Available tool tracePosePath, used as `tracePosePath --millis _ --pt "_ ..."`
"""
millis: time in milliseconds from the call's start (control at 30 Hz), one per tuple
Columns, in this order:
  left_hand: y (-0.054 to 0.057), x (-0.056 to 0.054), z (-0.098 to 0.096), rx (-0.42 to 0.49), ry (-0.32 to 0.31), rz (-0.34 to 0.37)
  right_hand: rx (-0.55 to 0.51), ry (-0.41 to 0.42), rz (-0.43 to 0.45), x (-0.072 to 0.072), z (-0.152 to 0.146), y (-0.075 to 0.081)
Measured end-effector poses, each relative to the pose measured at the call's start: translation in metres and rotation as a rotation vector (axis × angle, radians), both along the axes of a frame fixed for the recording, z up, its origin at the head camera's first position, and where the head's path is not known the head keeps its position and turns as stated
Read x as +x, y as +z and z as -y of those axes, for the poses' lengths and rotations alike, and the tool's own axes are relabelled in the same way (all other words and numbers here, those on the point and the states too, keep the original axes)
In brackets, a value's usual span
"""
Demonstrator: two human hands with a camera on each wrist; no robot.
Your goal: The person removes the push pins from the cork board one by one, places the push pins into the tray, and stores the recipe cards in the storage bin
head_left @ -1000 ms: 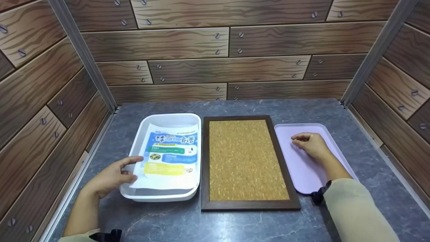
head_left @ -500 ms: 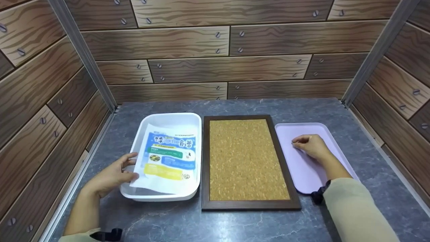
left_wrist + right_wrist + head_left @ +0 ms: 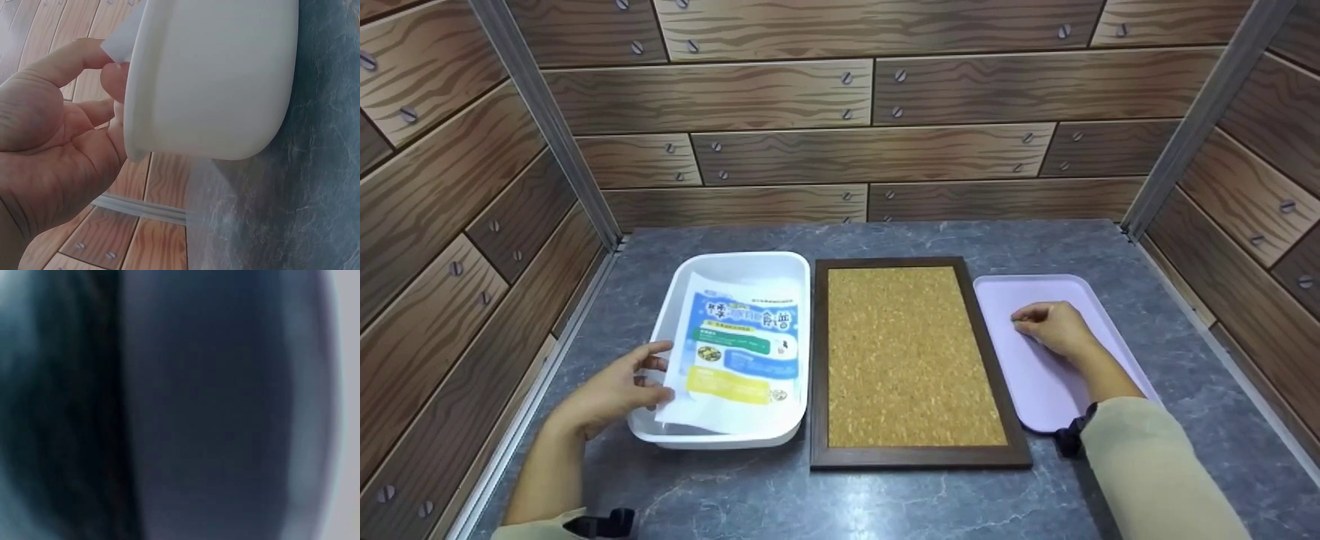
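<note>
In the head view, a printed paper sheet [image 3: 739,352] with blue, green and yellow blocks lies over the inside of a white plastic tub [image 3: 720,441]. My left hand [image 3: 619,390] pinches its near left corner at the tub's left rim. The left wrist view shows the sheet's white corner [image 3: 125,35] by the thumb, with the other fingers beside the tub wall [image 3: 219,79]. Over a lilac tray [image 3: 1046,405], my right hand [image 3: 1057,330] pinches a tiny green thing [image 3: 1015,321], mostly hidden by the fingertips. The right wrist view is dark and blurred.
A cork board [image 3: 911,360] with a dark brown frame lies between the tub and the tray. Everything stands on a grey marbled tabletop [image 3: 720,495]. Wood-patterned walls [image 3: 780,157] close off the back and both sides.
The sheet has turned slightly, its near edge now slanting, with its near left corner at my left fingers. My right hand has barely moved; the green bit now shows at its fingertips.
</note>
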State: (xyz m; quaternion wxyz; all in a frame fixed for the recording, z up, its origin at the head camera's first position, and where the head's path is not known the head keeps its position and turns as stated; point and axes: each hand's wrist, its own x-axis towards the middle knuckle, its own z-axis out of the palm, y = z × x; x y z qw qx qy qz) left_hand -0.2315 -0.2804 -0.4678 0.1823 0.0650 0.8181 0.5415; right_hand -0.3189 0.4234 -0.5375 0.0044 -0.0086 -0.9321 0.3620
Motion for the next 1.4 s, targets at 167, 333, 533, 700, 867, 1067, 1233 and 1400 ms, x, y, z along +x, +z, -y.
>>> tracePosePath --millis 167,333,533,700,867,1067,1233,1400 --pt "0.003 0.0 -0.001 -0.047 -0.002 -0.018 -0.013 0.01 0.014 0.001 -0.001 0.001" --pt "0.005 -0.002 -0.001 -0.073 -0.001 -0.02 -0.07 0.008 0.038 0.003 -0.003 0.004" --pt "0.003 -0.003 0.002 -0.049 -0.007 -0.024 -0.121 0.003 0.05 0.004 -0.007 0.006" --pt "0.004 -0.004 0.003 -0.055 -0.001 -0.022 -0.153 0.011 0.062 0.004 -0.01 0.01" --pt "0.007 -0.006 0.002 -0.079 0.001 -0.033 -0.175 0.026 0.089 0.004 -0.011 0.016" --pt "0.007 -0.008 -0.002 -0.079 0.004 -0.022 -0.178 0.043 0.103 0.0 -0.011 0.021" --pt "0.007 -0.011 -0.014 -0.087 -0.008 -0.027 -0.164 0.072 0.116 0.0 -0.002 0.029" --pt "0.012 -0.016 -0.032 -0.099 -0.051 -0.059 -0.159 0.122 0.156 0.0 0.008 0.037"
